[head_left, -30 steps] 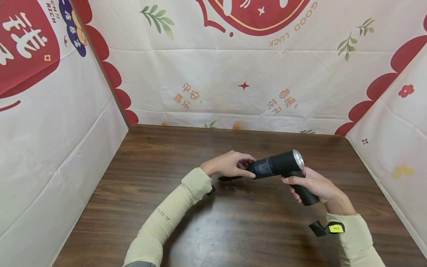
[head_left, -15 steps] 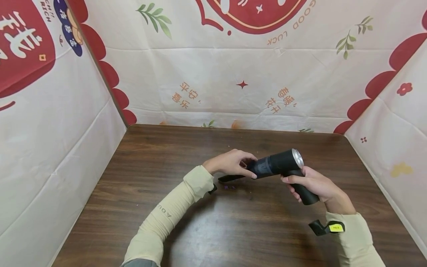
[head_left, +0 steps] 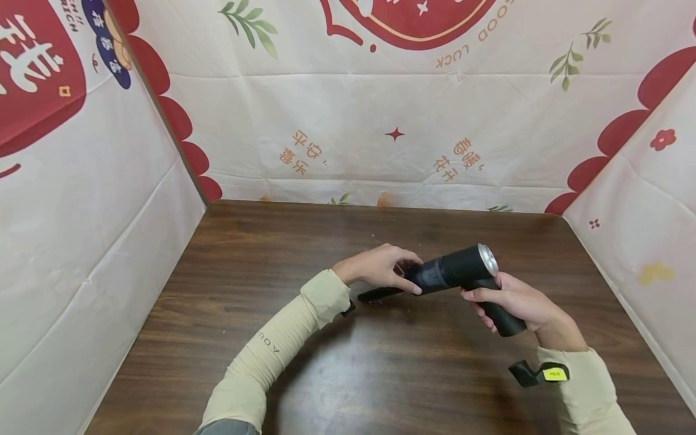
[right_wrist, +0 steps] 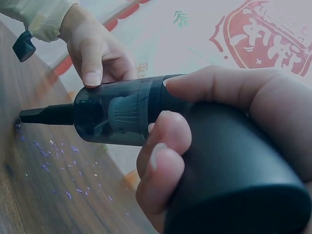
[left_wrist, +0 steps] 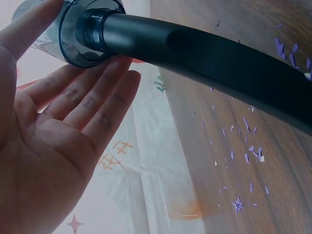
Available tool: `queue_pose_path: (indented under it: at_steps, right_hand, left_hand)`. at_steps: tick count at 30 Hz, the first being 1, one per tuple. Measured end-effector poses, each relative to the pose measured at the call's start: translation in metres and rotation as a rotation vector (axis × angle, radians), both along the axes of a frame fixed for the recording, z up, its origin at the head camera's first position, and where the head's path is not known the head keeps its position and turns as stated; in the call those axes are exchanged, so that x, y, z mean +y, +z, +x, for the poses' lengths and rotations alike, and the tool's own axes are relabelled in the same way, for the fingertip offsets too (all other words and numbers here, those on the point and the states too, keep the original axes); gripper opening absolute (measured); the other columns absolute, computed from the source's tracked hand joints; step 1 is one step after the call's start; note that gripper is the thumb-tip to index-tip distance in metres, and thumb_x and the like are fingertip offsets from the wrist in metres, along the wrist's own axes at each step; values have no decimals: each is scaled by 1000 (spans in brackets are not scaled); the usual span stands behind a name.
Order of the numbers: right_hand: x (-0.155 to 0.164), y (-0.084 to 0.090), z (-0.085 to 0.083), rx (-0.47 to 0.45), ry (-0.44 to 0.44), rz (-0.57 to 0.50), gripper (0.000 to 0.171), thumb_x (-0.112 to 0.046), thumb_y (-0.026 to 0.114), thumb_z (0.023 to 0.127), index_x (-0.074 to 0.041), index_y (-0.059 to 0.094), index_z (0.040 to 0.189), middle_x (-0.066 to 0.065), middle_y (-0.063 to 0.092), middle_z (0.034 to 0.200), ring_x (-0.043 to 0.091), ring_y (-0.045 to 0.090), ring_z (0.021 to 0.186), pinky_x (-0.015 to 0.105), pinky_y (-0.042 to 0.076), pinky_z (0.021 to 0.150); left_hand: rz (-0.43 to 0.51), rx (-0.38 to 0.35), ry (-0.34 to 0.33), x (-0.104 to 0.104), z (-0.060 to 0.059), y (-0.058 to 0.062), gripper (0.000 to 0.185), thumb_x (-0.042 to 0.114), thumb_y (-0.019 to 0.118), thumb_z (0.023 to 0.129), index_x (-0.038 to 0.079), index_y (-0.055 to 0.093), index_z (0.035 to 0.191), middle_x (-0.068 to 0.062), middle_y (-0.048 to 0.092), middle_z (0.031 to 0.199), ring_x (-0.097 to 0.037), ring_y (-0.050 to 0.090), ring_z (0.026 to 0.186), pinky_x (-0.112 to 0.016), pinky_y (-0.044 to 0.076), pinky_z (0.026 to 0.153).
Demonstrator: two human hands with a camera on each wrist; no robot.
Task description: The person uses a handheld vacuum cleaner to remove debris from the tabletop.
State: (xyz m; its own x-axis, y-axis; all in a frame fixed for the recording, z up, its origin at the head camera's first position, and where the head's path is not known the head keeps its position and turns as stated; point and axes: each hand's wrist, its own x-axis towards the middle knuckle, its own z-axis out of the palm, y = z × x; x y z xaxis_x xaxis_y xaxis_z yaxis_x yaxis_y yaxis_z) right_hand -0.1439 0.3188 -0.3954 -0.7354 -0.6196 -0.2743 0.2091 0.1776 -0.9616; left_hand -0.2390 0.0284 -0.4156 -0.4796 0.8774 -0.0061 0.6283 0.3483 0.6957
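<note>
Two hands on one handheld vacuum [head_left: 454, 275], held just above the wooden table [head_left: 228, 290].

Right hand [head_left: 513, 302] clenches the vacuum's black handle at the rear. Left hand [head_left: 380, 269] grasps the translucent dust cup at the front, thumb on top, fingers beneath. Ahead of the cup, the flat nozzle [head_left: 379, 294] points down at purple scraps [right_wrist: 51, 153] scattered on the table.

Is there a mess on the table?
Yes. Tiny purple scraps lie scattered over the wooden table, right by the nozzle of the handheld vacuum. Nothing looks broken.
</note>
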Motion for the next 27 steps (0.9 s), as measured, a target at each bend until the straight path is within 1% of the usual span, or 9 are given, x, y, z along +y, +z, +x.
queue_pose_path:
  at_steps: [8,11,18,27]
  right_hand:
    - [3,1,2,-8,3,5,17,-7,45,104,-7,59,113,1,62,76,11,63,60,30,58,57]
    - [5,3,4,-12,-2,14,16,-7,45,104,-7,59,112,1,62,76,11,63,59,30,58,56]
    - [8,2,6,-19,-6,6,15,-7,46,104,-7,59,112,1,62,76,12,63,60,29,58,57]
    - [13,5,6,-41,3,-9,16,-6,45,104,-5,58,112,0,61,75,11,62,60,28,57,56]
  left_hand:
    - [0,21,-13,4,1,0,54,37,77,88,9,61,131,0,66,117,-5,63,96,-16,52,87]
    - [8,14,-16,6,1,0,53,37,77,87,9,62,130,1,67,115,-4,62,96,-17,52,87]
    - [14,-26,-19,10,1,1,53,35,78,87,9,62,129,-1,68,115,-5,63,99,-20,53,89]
    - [17,-32,-22,15,1,2,52,36,78,87,10,62,129,2,68,113,-6,63,99,-19,53,89]
